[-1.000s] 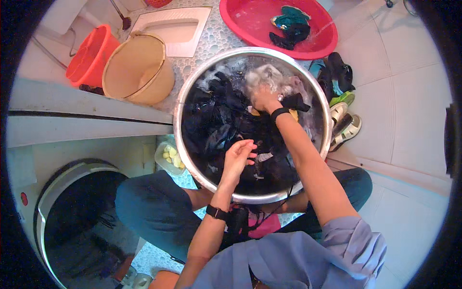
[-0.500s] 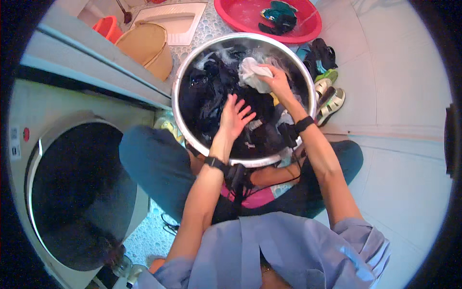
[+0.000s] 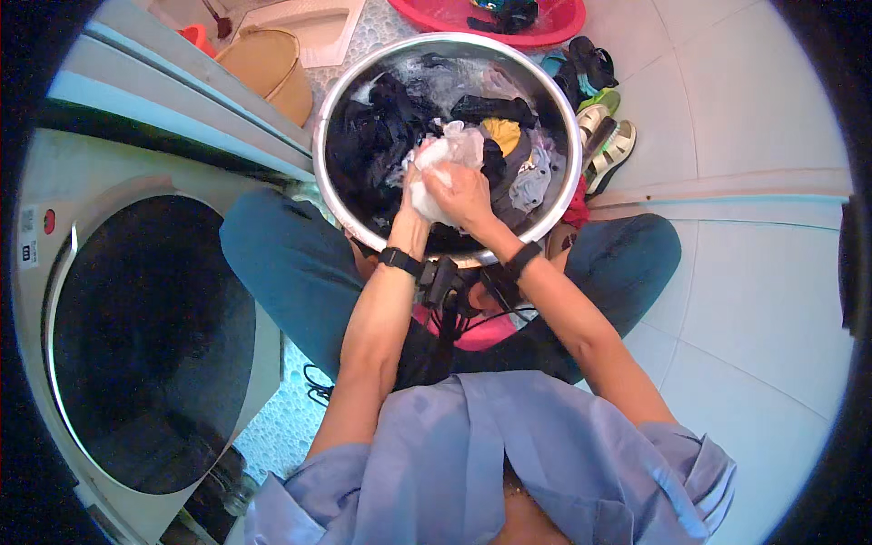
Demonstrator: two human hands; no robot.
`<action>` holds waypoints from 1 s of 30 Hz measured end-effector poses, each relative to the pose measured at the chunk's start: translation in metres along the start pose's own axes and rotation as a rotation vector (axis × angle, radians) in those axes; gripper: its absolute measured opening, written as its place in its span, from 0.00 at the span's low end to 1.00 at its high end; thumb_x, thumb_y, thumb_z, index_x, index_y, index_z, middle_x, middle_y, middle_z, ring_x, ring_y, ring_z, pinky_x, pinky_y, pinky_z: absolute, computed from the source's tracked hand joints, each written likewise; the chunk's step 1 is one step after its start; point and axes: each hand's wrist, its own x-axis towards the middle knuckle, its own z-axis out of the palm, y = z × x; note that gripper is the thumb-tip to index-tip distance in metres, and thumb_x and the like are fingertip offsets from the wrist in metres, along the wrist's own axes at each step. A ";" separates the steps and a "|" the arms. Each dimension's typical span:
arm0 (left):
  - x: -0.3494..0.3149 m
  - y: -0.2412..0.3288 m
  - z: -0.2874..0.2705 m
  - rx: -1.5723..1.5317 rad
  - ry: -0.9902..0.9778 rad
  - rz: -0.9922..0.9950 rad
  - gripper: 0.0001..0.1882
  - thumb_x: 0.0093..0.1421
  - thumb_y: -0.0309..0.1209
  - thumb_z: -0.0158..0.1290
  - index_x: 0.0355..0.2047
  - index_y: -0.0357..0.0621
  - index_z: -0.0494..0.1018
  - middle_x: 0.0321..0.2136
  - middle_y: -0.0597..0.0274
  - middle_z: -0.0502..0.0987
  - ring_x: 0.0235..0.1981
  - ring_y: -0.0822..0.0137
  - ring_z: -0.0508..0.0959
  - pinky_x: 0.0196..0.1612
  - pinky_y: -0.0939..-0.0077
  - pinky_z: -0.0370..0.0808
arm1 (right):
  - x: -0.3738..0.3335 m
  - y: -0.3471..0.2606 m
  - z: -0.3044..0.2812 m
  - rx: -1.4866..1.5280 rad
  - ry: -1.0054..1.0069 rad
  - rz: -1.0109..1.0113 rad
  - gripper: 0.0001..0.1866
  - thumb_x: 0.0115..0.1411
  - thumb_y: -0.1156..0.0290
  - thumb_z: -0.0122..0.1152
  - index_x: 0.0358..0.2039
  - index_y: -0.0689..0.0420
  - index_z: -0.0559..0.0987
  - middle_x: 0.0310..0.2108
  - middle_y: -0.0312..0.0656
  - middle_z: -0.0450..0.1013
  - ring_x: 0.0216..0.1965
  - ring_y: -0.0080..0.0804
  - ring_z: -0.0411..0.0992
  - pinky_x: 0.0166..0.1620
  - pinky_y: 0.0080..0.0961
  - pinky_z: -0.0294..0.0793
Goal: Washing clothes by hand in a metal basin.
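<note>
Both of my hands are together over a large round metal basin [image 3: 319,159], gripping a wet white cloth [image 3: 454,145]. My right hand [image 3: 463,195] lies on top with its fingers curled into the cloth. Along the cloth's left side is my left hand [image 3: 413,186], its fingers partly hidden by the bunched fabric. Around them, soaking in the basin, are dark garments [image 3: 391,109], a yellow piece of fabric [image 3: 502,134] and a pale patterned cloth [image 3: 531,186]. Suds float near the far rim.
A red plastic tub [image 3: 554,29] with clothes stands beyond the basin. Shoes [image 3: 610,150] line the right wall. To the left are a front-loading washing machine [image 3: 36,182] and a tan bucket [image 3: 272,77]. A squat toilet [image 3: 318,27] lies at the back.
My right hand has brought the white cloth down and left, toward me. My left hand, open before, now holds the cloth too. The view has shifted slightly.
</note>
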 end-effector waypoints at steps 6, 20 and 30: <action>-0.001 -0.030 0.044 0.435 0.428 0.194 0.12 0.58 0.35 0.46 0.39 0.43 0.71 0.34 0.62 0.75 0.38 0.66 0.74 0.44 0.69 0.71 | 0.052 0.098 -0.010 -0.136 0.148 0.305 0.23 0.53 0.50 0.50 0.25 0.59 0.79 0.25 0.54 0.74 0.30 0.50 0.73 0.34 0.41 0.71; -0.038 0.006 0.006 0.545 0.565 0.216 0.12 0.46 0.27 0.47 0.34 0.42 0.70 0.30 0.59 0.74 0.33 0.61 0.74 0.40 0.66 0.72 | 0.019 0.076 -0.019 -0.077 -0.306 0.116 0.31 0.44 0.39 0.58 0.29 0.60 0.78 0.29 0.49 0.75 0.33 0.42 0.74 0.38 0.34 0.71; -0.070 0.047 0.047 0.410 0.505 0.479 0.10 0.52 0.25 0.43 0.35 0.37 0.67 0.24 0.56 0.72 0.20 0.67 0.68 0.24 0.75 0.68 | 0.002 0.113 -0.011 -0.306 -0.151 -0.029 0.20 0.40 0.51 0.65 0.29 0.51 0.79 0.30 0.45 0.76 0.32 0.43 0.74 0.40 0.36 0.72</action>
